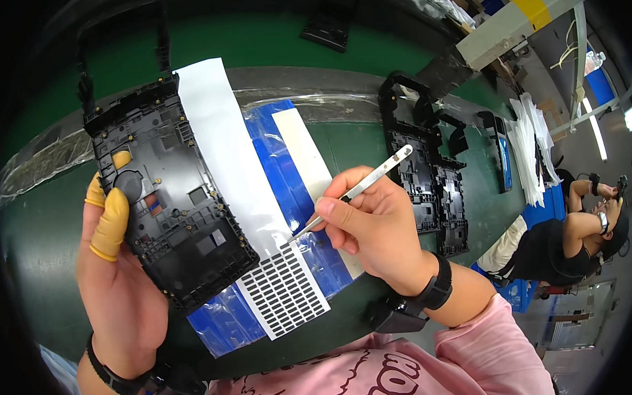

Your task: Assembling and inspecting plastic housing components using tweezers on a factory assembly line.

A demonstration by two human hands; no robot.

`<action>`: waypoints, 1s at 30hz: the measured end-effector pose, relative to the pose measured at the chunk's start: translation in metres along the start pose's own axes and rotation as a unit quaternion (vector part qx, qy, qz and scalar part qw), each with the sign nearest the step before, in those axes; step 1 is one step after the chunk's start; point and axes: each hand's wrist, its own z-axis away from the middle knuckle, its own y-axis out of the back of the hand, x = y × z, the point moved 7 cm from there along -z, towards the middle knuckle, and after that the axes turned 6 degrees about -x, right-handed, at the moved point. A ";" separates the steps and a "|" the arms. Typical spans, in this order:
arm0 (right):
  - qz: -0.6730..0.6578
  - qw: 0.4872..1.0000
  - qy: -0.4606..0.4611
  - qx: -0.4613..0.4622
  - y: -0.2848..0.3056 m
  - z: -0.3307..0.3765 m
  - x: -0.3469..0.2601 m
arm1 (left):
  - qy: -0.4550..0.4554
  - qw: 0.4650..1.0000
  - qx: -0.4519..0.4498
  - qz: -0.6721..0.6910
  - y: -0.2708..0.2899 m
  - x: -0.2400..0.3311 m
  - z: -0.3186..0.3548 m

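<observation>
While the left hand (128, 312) grips a black housing (169, 185) along its left side, thumb in front, the right hand (383, 226) pinches metal tweezers (361, 185) between thumb and fingers. The housing is held tilted over the left of the green table (52, 227), its front overlapping a white sheet (227, 145). Yellow finger cots (112, 229) cover the left thumb and a fingertip. The tweezers' tip is at the top edge of rows of small black labels (284, 294), at the sheet's near end; whether it touches one cannot be told. Under the sheet lies blue film (219, 323), with a cream strip (302, 149) on its right. Beyond the right hand, two more housings (416, 176) lie side by side. Farther right is another person (551, 252), arms raised.
</observation>
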 end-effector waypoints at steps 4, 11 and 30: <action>0.014 1.000 0.006 0.005 -0.003 0.002 -0.002 | 0.005 1.000 -0.009 0.003 -0.005 -0.004 0.004; -0.014 1.000 0.017 0.003 0.000 0.002 -0.001 | 0.015 0.999 -0.028 0.021 -0.009 -0.007 0.003; -0.080 0.994 0.071 -0.027 -0.014 0.010 -0.035 | 0.068 0.993 -0.076 0.066 -0.023 -0.016 0.008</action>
